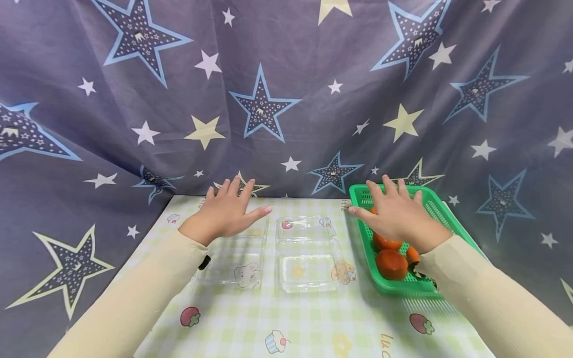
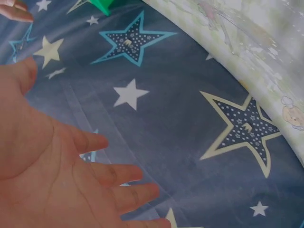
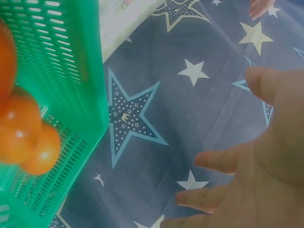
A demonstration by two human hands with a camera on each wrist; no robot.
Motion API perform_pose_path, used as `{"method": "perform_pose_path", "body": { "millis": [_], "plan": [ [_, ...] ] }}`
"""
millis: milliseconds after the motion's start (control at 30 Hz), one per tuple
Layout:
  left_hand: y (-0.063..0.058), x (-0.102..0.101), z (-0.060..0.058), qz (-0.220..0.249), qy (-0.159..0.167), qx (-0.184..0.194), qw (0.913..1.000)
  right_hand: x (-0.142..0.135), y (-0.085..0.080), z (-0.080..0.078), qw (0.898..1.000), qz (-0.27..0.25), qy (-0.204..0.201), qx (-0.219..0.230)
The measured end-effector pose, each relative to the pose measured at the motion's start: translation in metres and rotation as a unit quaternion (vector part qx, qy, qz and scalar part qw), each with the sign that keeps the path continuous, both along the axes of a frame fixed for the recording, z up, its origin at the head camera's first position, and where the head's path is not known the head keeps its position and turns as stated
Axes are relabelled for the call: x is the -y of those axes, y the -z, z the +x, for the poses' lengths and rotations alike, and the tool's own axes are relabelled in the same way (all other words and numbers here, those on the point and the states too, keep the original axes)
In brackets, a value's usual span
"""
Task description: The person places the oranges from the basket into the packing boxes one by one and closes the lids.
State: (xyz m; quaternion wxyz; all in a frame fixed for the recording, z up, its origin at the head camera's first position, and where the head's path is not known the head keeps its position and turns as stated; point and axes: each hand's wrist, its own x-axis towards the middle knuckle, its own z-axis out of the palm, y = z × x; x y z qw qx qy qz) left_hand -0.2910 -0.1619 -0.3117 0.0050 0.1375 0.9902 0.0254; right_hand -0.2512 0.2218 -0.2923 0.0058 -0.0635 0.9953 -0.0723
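My left hand (image 1: 226, 214) is held up with its fingers spread, over the back part of a clear plastic box (image 1: 224, 271). In the left wrist view its palm (image 2: 47, 156) faces the camera, holding nothing. The right hand (image 1: 398, 214), also spread and bare, hovers above a green perforated basket (image 1: 363, 233). Several round orange-red fruits (image 1: 391, 264) lie in that basket, partly hidden by the hand and sleeve. From the right wrist, glossy orange fruits (image 3: 40, 149) show against the basket wall (image 3: 80, 95). A second clear plastic box (image 1: 309, 248) with its lid laid back stands between the hands.
A green-and-white checked cloth (image 1: 250, 318) with printed cupcakes and strawberries covers the table. Behind and beside it hangs a dark curtain (image 1: 286, 44) with stars, meeting the table's back edge. The basket stands at the table's right side.
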Motion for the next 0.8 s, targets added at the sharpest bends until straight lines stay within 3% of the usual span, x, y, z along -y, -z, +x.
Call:
{"method": "perform_pose_path", "body": {
  "millis": [200, 500, 800],
  "plan": [
    [0.007, 0.021, 0.003, 0.026, -0.01, 0.001, 0.9996, -0.003, 0.001, -0.001, 1.0, 0.0, -0.001, -0.01],
    [0.022, 0.042, 0.012, 0.081, -0.023, 0.046, 0.9954, -0.01, 0.007, -0.001, 1.0, -0.009, 0.002, 0.001],
    [0.041, 0.059, 0.021, 0.091, -0.04, 0.054, 0.9935, -0.016, 0.016, -0.006, 1.0, -0.011, -0.001, -0.003]
  ]
}}
